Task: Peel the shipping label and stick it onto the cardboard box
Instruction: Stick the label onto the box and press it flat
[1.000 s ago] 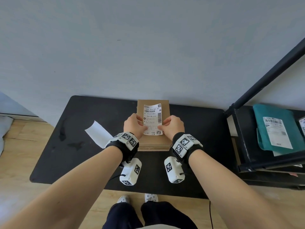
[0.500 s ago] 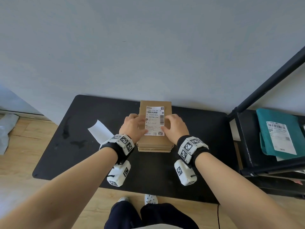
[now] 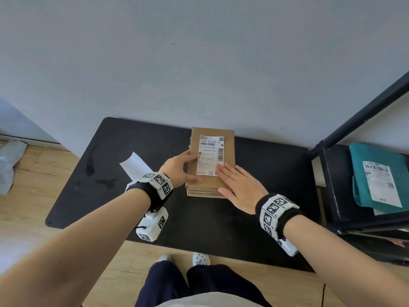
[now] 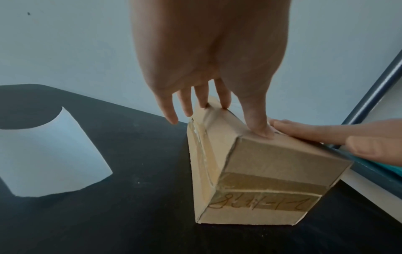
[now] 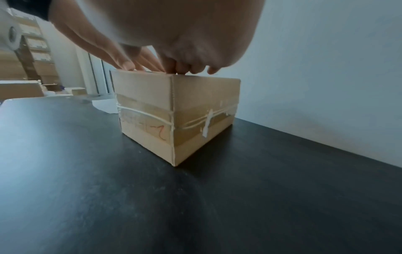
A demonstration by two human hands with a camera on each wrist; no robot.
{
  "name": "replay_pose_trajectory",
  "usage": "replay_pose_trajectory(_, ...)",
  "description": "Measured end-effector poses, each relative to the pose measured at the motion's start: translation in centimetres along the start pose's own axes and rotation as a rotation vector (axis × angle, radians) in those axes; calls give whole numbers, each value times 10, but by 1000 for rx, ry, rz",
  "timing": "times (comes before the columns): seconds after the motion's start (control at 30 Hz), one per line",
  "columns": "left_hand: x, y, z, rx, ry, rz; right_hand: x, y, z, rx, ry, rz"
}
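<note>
A brown cardboard box (image 3: 228, 151) (image 4: 250, 171) (image 5: 174, 111) stands on the black table (image 3: 221, 222) near the wall. The white shipping label (image 3: 210, 156) lies flat on its top face. My left hand (image 3: 181, 167) (image 4: 208, 68) rests on the box's left top edge, fingers straight, thumb pressing the top near the front corner. My right hand (image 3: 234, 180) (image 5: 174, 34) lies flat with straight fingers on the label's near right corner. The label is hidden in both wrist views.
The peeled white backing paper (image 3: 135, 165) (image 4: 50, 154) curls on the table left of the box. A dark metal rack (image 3: 332, 196) stands at the right, holding a teal mailer (image 3: 376, 173) with its own label. The wall runs close behind the box.
Both hands have released the label's lower edge, and it now lies flat on the box. The right hand has flattened onto it. The left hand has shifted to the box's left edge.
</note>
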State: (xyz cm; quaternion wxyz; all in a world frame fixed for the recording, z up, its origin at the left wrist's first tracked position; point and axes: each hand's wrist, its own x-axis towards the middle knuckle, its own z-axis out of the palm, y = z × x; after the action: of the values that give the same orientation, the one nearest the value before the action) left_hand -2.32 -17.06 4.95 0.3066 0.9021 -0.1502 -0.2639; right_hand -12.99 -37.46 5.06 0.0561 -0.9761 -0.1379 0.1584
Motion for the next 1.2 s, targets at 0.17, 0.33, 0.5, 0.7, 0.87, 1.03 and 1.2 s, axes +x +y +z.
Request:
replay_pose_trajectory(0.17,-1,0,-3,-19,-6,25,28,-24,-5,96,-44,-107)
replay_pose_trajectory(0.33,-3,1,-4,-29,-23,3,44,-22,-17,141,-147,-103)
replay_pose_trajectory(0.5,-4,-2,-3,-62,-32,-40,70,-6,-31,175,-171,17)
replay_pose_trajectory(0.7,-8,0,-3,13,-47,-1,99,-6,-36,255,-185,37)
replay_pose_trajectory(0.87,-11,0,-3,74,-51,-2,103,7,-42,262,-156,88)
replay_pose_trajectory(1.03,-14,4,-4,98,-57,-16,89,27,-42,263,-139,146)
replay_pose_trajectory(1.2,-16,8,-5,75,-66,-28,73,42,-39,255,-107,195)
